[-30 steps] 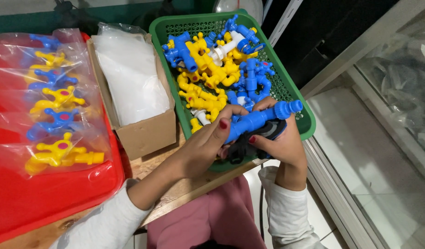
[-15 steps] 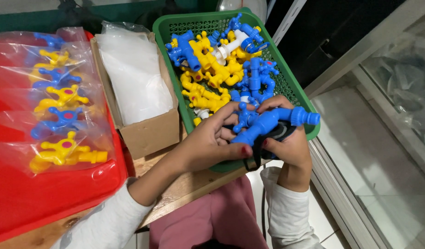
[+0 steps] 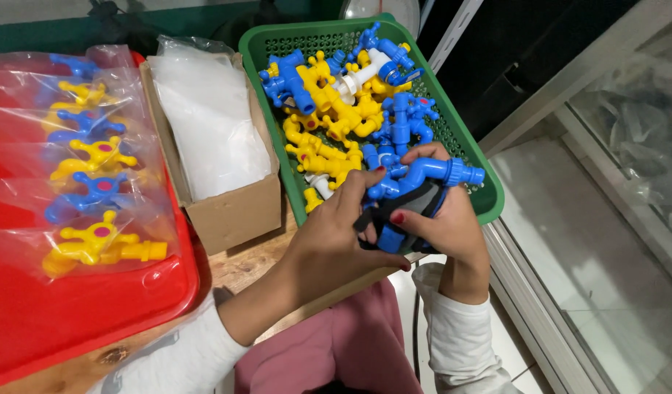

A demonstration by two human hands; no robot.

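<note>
While both hands met at the near edge of the green basket (image 3: 489,208), the right hand (image 3: 445,226) clenched a blue plastic tap (image 3: 423,175) together with a dark grey piece, and the left hand (image 3: 336,233) pinched at that tap's body. Bagged taps (image 3: 95,182) already lay on the red tray (image 3: 95,314) at the counter's left edge; many loose ones filled the basket. Since half a second earlier the tap had tilted slightly, its spout still pointing right

Between the hands (image 3: 394,219), fingers hide most of the blue tap (image 3: 423,175) and a dark part beneath it. Left of them, the red tray (image 3: 95,321) is cut off by the picture's edge.
</note>
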